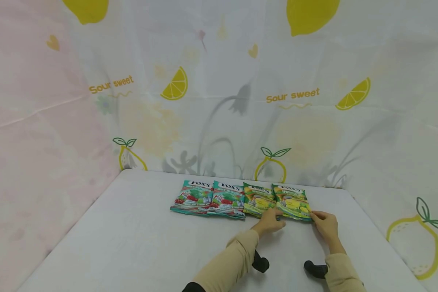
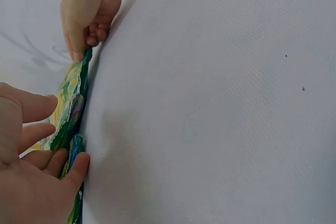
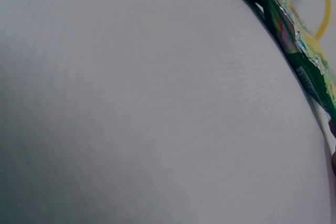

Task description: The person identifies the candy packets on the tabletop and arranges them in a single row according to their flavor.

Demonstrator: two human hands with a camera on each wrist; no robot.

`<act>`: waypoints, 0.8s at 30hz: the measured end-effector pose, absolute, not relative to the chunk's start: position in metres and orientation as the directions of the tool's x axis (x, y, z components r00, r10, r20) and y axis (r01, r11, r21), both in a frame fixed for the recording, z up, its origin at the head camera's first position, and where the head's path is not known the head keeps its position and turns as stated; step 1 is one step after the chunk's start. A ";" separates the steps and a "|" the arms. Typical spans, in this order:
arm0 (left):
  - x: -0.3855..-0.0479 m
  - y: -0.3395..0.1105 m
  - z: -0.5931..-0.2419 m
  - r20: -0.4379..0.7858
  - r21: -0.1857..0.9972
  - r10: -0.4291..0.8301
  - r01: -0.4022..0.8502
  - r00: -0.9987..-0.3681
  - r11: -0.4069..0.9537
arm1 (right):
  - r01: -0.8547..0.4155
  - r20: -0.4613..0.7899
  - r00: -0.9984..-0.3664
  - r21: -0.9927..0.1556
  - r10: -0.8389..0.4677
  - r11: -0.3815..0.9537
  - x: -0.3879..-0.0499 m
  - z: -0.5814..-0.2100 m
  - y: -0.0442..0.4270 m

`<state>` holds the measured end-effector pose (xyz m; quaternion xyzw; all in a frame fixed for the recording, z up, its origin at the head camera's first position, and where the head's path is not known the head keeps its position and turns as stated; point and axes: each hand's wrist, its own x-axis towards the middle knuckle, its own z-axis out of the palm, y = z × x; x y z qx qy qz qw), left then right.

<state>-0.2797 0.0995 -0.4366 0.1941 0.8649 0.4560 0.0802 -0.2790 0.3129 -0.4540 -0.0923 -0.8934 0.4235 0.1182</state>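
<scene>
Four is not stated here; several FOX'S candy bags lie side by side. Rightmost is a yellow-green candy bag (image 1: 293,202), its lower right corner pinched by my right hand (image 1: 326,228). At its lower left edge is my left hand (image 1: 269,222), fingers loosely spread and touching the bag edges in the left wrist view. A second yellow-green bag (image 1: 258,199) adjoins it, partly behind the left hand's fingers. In the right wrist view the rightmost bag's green lower edge (image 3: 310,77) shows, while most of the right hand is out of frame.
Two teal mint candy bags (image 1: 194,198) continue the row on the left, slightly overlapping. All lie near the back of a white table (image 1: 131,243). Behind and beside it hang lemon-print cloth walls (image 1: 219,121). Black curved pieces (image 1: 315,269) stick out at both wrists.
</scene>
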 end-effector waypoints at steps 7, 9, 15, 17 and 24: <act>-0.280 0.099 -0.437 0.011 0.838 0.433 0.245 -0.901 0.488 | 0.065 0.132 -0.953 -0.791 0.274 0.608 -0.278 -0.455 0.314; -0.280 0.098 -0.437 0.017 0.841 0.437 0.249 -0.899 0.480 | 0.061 0.139 -0.952 -0.787 0.272 0.614 -0.277 -0.455 0.314; -0.276 0.091 -0.440 0.079 0.848 0.440 0.292 -0.895 0.442 | 0.058 0.135 -0.962 -0.750 0.238 0.659 -0.270 -0.453 0.310; -0.275 0.089 -0.441 0.096 0.849 0.443 0.306 -0.891 0.432 | 0.063 0.126 -0.965 -0.742 0.231 0.667 -0.268 -0.450 0.308; -0.269 0.078 -0.442 0.123 0.850 0.433 0.320 -0.893 0.419 | 0.081 0.048 -0.984 -0.732 0.170 0.676 -0.255 -0.442 0.302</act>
